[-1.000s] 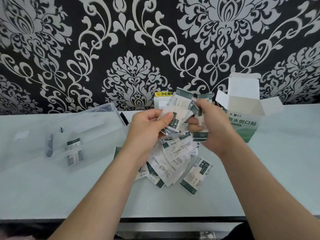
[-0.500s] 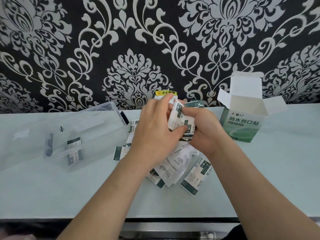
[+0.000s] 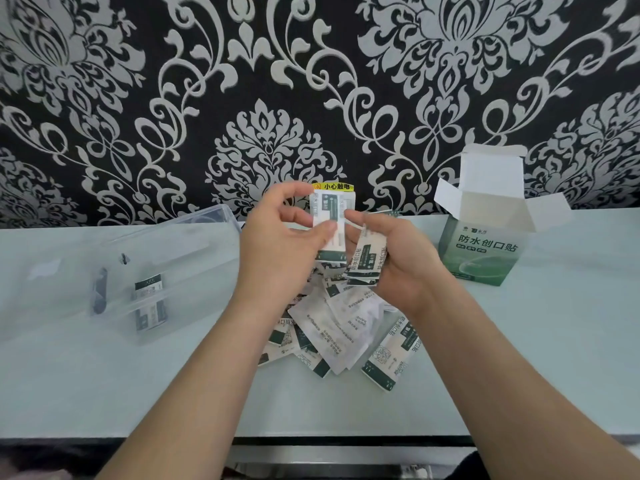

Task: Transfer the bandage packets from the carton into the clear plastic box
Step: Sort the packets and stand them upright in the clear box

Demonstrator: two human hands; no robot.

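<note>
Two hands hold bandage packets above the pale table (image 3: 104,393).
The clear plastic box (image 3: 180,244) lies at left with a lone packet (image 3: 149,299) inside; the open carton (image 3: 485,251) stands at far right. Between them a pile of packets (image 3: 339,327) lies spread on the table. The left hand (image 3: 277,258) pinches a single packet (image 3: 329,216) between thumb and fingers; the right hand (image 3: 405,258) curls round a small bunch (image 3: 367,261).
</note>
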